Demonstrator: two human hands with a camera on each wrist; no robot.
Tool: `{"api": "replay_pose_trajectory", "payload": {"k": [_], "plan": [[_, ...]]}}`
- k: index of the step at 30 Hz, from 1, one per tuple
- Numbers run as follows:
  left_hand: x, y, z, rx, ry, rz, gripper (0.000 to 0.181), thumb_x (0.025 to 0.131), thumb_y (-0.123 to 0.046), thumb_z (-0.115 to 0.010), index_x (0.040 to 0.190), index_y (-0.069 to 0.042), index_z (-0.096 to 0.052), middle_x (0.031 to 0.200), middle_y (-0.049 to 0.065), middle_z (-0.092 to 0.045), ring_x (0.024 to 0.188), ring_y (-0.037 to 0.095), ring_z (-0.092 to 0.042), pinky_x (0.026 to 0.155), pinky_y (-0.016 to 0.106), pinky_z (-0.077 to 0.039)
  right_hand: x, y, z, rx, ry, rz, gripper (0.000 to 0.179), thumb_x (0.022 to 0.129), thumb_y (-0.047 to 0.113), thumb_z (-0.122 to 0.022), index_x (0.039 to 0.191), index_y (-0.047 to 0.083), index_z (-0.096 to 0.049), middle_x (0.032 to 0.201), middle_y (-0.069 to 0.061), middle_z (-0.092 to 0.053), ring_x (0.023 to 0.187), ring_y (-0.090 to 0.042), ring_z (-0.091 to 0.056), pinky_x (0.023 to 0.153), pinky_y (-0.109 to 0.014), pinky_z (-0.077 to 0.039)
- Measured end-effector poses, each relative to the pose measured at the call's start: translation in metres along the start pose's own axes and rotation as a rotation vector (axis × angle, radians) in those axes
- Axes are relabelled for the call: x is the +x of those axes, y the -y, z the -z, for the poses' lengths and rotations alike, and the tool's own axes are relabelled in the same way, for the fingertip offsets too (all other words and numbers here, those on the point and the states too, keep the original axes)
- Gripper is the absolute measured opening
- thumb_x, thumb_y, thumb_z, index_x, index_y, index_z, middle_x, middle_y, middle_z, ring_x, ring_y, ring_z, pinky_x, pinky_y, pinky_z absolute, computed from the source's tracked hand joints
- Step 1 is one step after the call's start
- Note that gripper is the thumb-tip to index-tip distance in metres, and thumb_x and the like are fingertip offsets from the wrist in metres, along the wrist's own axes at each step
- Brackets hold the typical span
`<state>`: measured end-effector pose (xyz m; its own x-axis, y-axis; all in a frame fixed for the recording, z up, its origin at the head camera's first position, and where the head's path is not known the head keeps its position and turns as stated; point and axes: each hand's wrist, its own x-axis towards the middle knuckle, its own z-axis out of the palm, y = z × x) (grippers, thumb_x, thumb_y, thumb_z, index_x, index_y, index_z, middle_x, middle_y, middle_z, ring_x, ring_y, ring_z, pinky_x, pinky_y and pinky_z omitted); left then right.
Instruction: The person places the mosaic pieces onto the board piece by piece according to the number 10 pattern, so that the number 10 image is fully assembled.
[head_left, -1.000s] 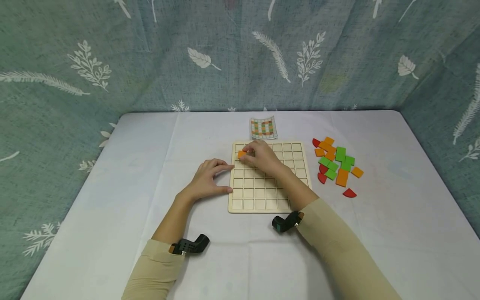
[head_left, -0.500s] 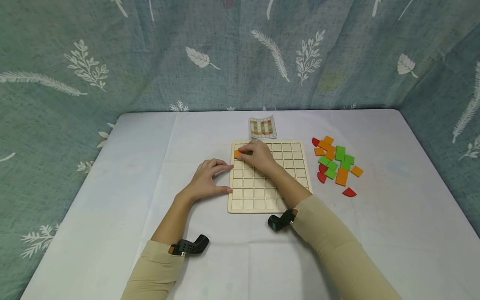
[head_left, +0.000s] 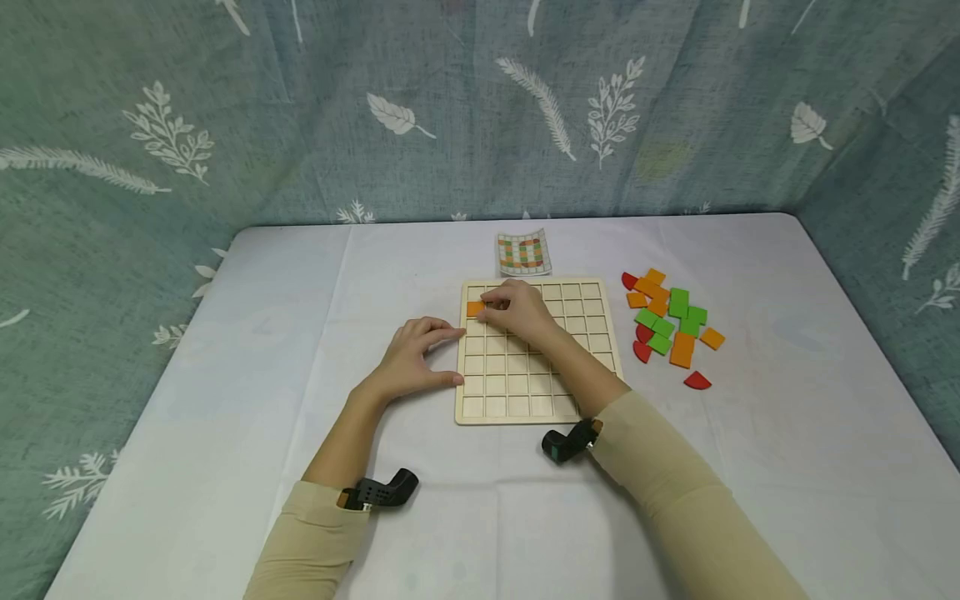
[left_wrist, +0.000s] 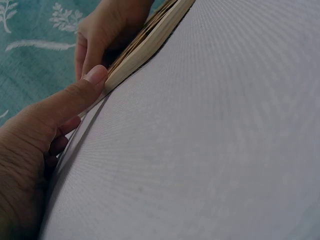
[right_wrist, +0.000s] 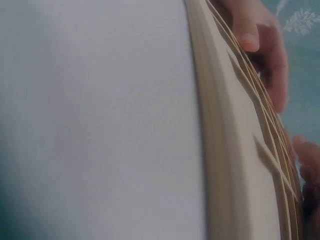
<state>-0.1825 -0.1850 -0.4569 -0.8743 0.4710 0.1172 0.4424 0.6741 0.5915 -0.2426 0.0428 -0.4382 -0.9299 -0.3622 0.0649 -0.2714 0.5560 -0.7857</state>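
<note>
Fingers of the right hand [head_left: 519, 312] are bent, with thumb and index finger at the right edge of an orange, squarish tile [head_left: 474, 309]; whether they grasp it or only touch it cannot be told. Fingers of the left hand [head_left: 412, 357] are spread and released, index finger and thumb touching the near side of a pale wooden gridded board [head_left: 518, 407] at 9 o'clock.

Head view: the orange tile lies at 10 o'clock from the board's centre, in the leftmost column, second row from the top. At 12 o'clock, just beyond the board, lies a small printed card with a coloured grid pattern [head_left: 523, 252]. At 3 o'clock, beside the board, loose pieces are grouped, some touching: they include a green rectangular piece [head_left: 678, 302], an orange rectangular piece [head_left: 682, 351], smaller green and orange pieces and red wedges. One red wedge [head_left: 697, 381] lies apart toward 4 o'clock. All rest on a white-covered counter [head_left: 450, 550], before a blue-green leaf-printed cloth [head_left: 300, 100]. Both arms wear beige sleeves and black wrist devices.

Left wrist view: the left thumb bears on the board's edge at 10 o'clock; the right hand shows at 11 o'clock, beyond that edge.

Right wrist view: the right hand is over the board at 1 o'clock, thumb apart from the fingers; the left hand shows at 4 o'clock. Detail is blurred.
</note>
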Motion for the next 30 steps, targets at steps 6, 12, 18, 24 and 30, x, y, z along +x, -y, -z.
{"api": "replay_pose_trajectory", "payload": {"k": [6, 12, 18, 24, 30], "plan": [[0.000, 0.001, -0.001, -0.010, -0.001, 0.016, 0.072, 0.067, -0.044, -0.082, 0.131, -0.021, -0.058, 0.123, 0.001, -0.051, 0.114, 0.023, -0.041, 0.096, 0.045, -0.030, -0.005, -0.005, 0.007, 0.015, -0.021, 0.004, 0.036, 0.082, 0.027, -0.074, 0.112, 0.007, -0.070, 0.093, -0.007, -0.062, 0.084, -0.020, -0.056, 0.075, -0.031, -0.048], [0.000, 0.001, -0.004, -0.009, 0.001, 0.014, 0.072, 0.068, -0.044, -0.082, 0.131, -0.021, -0.058, 0.123, 0.002, -0.051, 0.114, 0.023, -0.040, 0.097, 0.045, -0.029, -0.016, -0.010, 0.016, 0.090, -0.036, -0.034, 0.036, 0.082, 0.028, -0.075, 0.111, 0.007, -0.070, 0.094, -0.006, -0.059, 0.083, -0.020, -0.053, 0.074, -0.032, -0.046], [-0.001, 0.000, -0.004, -0.008, 0.001, 0.015, 0.072, 0.067, -0.044, -0.082, 0.131, -0.021, -0.058, 0.123, 0.003, -0.051, 0.113, 0.023, -0.040, 0.098, 0.045, -0.028, -0.030, -0.016, 0.025, 0.150, -0.061, -0.081, 0.035, 0.081, 0.029, -0.076, 0.108, 0.009, -0.069, 0.094, -0.005, -0.056, 0.080, -0.019, -0.048, 0.069, -0.031, -0.043], [0.000, -0.001, -0.003, 0.003, -0.005, -0.006, 0.073, 0.067, -0.044, -0.082, 0.131, -0.020, -0.058, 0.123, 0.004, -0.051, 0.114, 0.024, -0.041, 0.096, 0.044, -0.029, -0.039, -0.019, 0.037, 0.148, -0.077, -0.060, 0.037, 0.081, 0.029, -0.075, 0.110, 0.007, -0.069, 0.093, -0.007, -0.055, 0.079, -0.020, -0.046, 0.068, -0.031, -0.040], [-0.001, -0.002, -0.001, 0.010, -0.015, -0.019, 0.072, 0.067, -0.043, -0.082, 0.131, -0.019, -0.058, 0.122, 0.005, -0.052, 0.113, 0.026, -0.041, 0.095, 0.046, -0.030, -0.048, -0.022, 0.053, 0.092, -0.091, -0.044, 0.037, 0.082, 0.030, -0.075, 0.111, 0.008, -0.069, 0.090, -0.006, -0.054, 0.079, -0.021, -0.042, 0.067, -0.033, -0.036]]}}
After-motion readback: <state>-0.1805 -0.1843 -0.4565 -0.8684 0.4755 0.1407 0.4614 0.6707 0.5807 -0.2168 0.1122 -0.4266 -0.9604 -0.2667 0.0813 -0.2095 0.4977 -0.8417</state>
